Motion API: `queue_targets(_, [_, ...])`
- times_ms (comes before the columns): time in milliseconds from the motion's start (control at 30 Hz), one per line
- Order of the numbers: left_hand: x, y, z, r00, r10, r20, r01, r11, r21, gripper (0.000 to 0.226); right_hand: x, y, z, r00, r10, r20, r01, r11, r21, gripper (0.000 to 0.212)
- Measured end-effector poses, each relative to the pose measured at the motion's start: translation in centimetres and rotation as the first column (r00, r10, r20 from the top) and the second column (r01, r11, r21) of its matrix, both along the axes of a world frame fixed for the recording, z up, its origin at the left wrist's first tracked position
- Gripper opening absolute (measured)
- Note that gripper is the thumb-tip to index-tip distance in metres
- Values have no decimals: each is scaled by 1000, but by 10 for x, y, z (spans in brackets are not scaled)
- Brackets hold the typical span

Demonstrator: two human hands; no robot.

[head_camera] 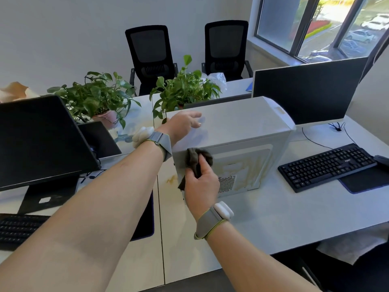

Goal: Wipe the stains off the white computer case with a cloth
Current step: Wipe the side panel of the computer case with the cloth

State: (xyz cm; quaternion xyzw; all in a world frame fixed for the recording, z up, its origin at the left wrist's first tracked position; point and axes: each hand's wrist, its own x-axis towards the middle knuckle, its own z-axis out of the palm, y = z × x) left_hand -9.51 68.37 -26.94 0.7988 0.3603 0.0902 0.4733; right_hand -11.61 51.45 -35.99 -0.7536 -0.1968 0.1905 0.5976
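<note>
Forearms of yours reach out over the pale desk top [273, 218], each wrist wrapped in a grey band with a white module. Your right hand [201, 184] has its fingers curled round a crumpled dark grey-brown cloth [196, 160], pressing it to the near side panel of the white metal computer case [242, 131], close to that panel's upper left corner. Yellowish stains [255, 167] streak the same panel to the right of the cloth, above and beside a perforated vent. Your left hand [183, 124] lies flat on the case's top face near its left edge, fingers straight and relaxed, gripping nothing. The case stands upright on the desk, between a black monitor on a stand [40, 142] at your left and a black keyboard [326, 165] at your right. A small yellowish smear [171, 179] marks the desk just left of the case. Behind the case stand two leafy green potted plants [99, 95], a second dark monitor with a white frame [307, 89], then two black mesh office chairs [150, 57] against the wall
</note>
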Motion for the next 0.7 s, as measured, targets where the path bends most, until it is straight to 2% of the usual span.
queue_targets(100, [0, 6, -3, 999, -35, 27, 36, 999, -39, 63, -7, 3, 1, 998, 31, 49, -29, 999, -31, 48])
queue_targets(200, [7, 16, -17, 994, -109, -23, 108, 994, -15, 47, -17, 7, -4, 992, 55, 115, -53, 998, -21, 37])
queue_targets(300, [3, -3, -3, 983, -163, -86, 172, 978, 115, 54, -21, 9, -12, 978, 4, 209, -5, 1000, 4, 30])
queue_targets(367, [5, -4, -2, 982, -152, -112, 171, 968, 183, 52, -22, 11, -20, 944, -18, 329, 10, 1000, 27, 28])
queue_targets(433, [6, -2, -6, 980, -157, -120, 179, 964, 199, 51, -23, 14, -26, 889, 17, 458, -8, 1000, -21, 28])
queue_targets(500, [6, -1, -6, 980, -159, -122, 181, 962, 203, 50, -21, 13, -32, 875, 137, 465, -79, 987, -141, 32])
queue_targets(567, [4, -2, -5, 984, -147, -105, 165, 966, 199, 50, -23, 7, -39, 940, 218, 264, -134, 943, -303, 34])
queue_targets(600, [3, -4, -4, 984, -144, -103, 163, 965, 205, 50, -23, 2, -42, 985, 156, 74, -127, 944, -306, 32])
queue_targets(633, [2, -5, -3, 985, -141, -104, 160, 964, 213, 50, -23, -3, -44, 986, 51, -159, -90, 966, -244, 28])
queue_targets(700, [3, -7, -2, 984, -135, -119, 160, 958, 238, 52, -22, -5, -54, 811, -123, -572, 18, 982, -186, 18])
